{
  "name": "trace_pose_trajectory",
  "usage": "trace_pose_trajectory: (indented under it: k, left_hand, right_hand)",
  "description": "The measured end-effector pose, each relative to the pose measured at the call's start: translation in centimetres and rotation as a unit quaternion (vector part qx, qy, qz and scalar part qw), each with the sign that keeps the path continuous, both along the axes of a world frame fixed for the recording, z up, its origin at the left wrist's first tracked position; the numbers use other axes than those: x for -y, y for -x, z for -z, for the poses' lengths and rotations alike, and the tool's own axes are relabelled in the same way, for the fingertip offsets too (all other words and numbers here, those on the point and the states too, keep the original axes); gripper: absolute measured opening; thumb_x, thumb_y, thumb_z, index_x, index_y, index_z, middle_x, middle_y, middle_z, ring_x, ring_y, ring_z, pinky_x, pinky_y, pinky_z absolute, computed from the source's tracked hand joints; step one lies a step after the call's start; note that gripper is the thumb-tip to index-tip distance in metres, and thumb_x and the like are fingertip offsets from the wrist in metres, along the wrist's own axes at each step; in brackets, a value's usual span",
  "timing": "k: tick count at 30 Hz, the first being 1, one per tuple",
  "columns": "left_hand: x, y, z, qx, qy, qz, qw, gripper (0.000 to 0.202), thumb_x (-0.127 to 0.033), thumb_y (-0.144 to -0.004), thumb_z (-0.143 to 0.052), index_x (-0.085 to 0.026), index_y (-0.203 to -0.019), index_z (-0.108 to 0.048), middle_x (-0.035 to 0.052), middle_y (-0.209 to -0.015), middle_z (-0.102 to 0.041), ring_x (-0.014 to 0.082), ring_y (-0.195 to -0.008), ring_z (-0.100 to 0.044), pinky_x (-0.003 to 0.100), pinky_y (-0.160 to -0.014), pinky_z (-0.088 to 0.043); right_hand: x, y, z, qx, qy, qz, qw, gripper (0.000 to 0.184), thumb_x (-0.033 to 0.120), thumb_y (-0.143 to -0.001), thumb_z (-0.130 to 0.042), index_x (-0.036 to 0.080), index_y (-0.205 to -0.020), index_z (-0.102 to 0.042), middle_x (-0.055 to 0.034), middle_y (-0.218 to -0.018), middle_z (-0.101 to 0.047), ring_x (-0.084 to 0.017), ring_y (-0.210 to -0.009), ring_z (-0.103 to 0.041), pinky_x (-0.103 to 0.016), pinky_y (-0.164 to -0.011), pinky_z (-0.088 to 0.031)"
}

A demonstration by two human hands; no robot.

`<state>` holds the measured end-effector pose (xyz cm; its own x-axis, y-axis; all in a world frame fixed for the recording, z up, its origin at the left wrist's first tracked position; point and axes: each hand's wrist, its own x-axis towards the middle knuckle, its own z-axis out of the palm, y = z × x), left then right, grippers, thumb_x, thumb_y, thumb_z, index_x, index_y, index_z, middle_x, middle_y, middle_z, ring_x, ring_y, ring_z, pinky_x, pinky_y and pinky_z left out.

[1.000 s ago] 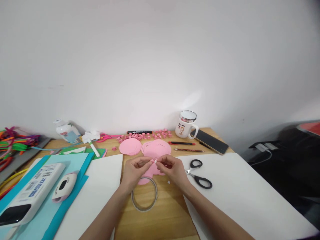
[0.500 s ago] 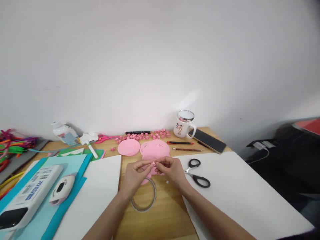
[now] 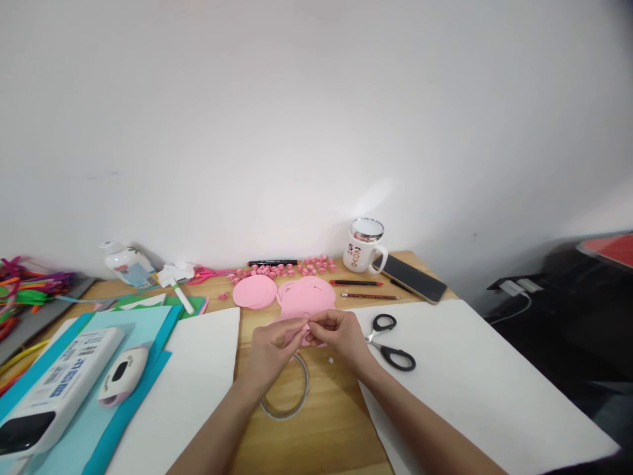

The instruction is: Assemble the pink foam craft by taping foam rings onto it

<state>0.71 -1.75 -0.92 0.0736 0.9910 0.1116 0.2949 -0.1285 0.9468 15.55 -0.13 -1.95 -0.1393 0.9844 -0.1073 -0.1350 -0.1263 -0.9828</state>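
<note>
Clock read from the hands. Pinches at centre, between fingertips of left hand (image 3: 271,348) and right hand (image 3: 341,334), a small pink piece (image 3: 306,328), mostly hidden by the fingers; cannot tell its exact shape. Judged incomplete. Shows at 11 o'clock, near the wall (image 3: 222,132), a heap of small curled pink pieces (image 3: 277,270), judged finished, plus a stray curl (image 3: 223,296) towards 10. Cannot tell how many remain to be made. Shows at 10 flat pink discs (image 3: 254,291), round-edged and stacked; at 12, overlapping pink cut-outs (image 3: 307,297), smooth, matt, apparently paper, judged unused stock. Lists further a thin grey ring (image 3: 285,416) at 7, on grained wooden tabletop (image 3: 326,429); between 3 and 4, black-handled scissors (image 3: 386,355) on a white sheet (image 3: 455,382).
</note>
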Motion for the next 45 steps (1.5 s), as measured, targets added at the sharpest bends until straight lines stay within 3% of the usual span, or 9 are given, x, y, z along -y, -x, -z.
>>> trace_pose_trajectory:
  k: [13,22,31,39,45]
  left_hand:
    - [-0.4,0.7,0.1,-0.021,-0.024,0.025,0.999,0.022,-0.027,-0.069,-0.065,-0.017,-0.087,-0.072,0.0065,-0.086,-0.072,0.0223,-0.077,-0.067,0.029,-0.07,-0.054]
    - [-0.3,0.5,0.2,-0.009,-0.031,0.03,0.999,0.02,-0.026,-0.069,-0.065,-0.018,-0.085,-0.073,0.0076,-0.087,-0.072,0.0232,-0.078,-0.067,0.03,-0.072,-0.054]
    - [-0.2,0.6,-0.4,-0.005,-0.031,0.03,0.999,0.019,-0.023,-0.067,-0.065,-0.018,-0.083,-0.073,0.0068,-0.085,-0.072,0.0226,-0.076,-0.067,0.027,-0.063,-0.055]
    - [-0.1,0.4,-0.1,-0.004,-0.013,0.047,0.999,0.02,-0.029,-0.07,-0.063,-0.02,-0.085,-0.072,0.0062,-0.086,-0.072,0.022,-0.078,-0.067,0.025,-0.057,-0.055]
    - [-0.2,0.7,0.0,-0.017,-0.009,0.052,0.998,0.025,-0.028,-0.071,-0.062,-0.016,-0.091,-0.071,0.0078,-0.082,-0.072,0.0188,-0.065,-0.066,0.023,-0.049,-0.053]
  right_hand:
    - [-0.4,-0.7,-0.5,-0.017,0.032,-0.051,0.998,0.037,0.044,-0.052,-0.074,0.012,-0.069,-0.068,-0.0045,-0.057,-0.068,-0.016,-0.052,-0.064,-0.026,-0.055,-0.053]
    - [-0.6,-0.9,0.0,-0.002,0.026,-0.058,0.998,0.037,0.043,-0.052,-0.074,0.012,-0.071,-0.068,-0.0062,-0.059,-0.069,-0.017,-0.054,-0.065,-0.026,-0.054,-0.052]
    - [-0.8,-1.1,0.1,-0.003,0.024,-0.071,0.997,0.036,0.044,-0.053,-0.074,0.011,-0.068,-0.067,-0.0057,-0.058,-0.069,-0.016,-0.053,-0.065,-0.025,-0.053,-0.052]
    - [-0.8,-1.1,0.5,-0.006,0.018,-0.094,0.995,0.035,0.043,-0.056,-0.073,0.012,-0.071,-0.067,-0.0067,-0.061,-0.069,-0.018,-0.058,-0.066,-0.027,-0.057,-0.051]
    - [-0.8,-1.3,0.4,0.0,0.018,-0.096,0.995,0.035,0.043,-0.055,-0.073,0.012,-0.07,-0.068,-0.0063,-0.061,-0.069,-0.015,-0.055,-0.064,-0.025,-0.055,-0.051]
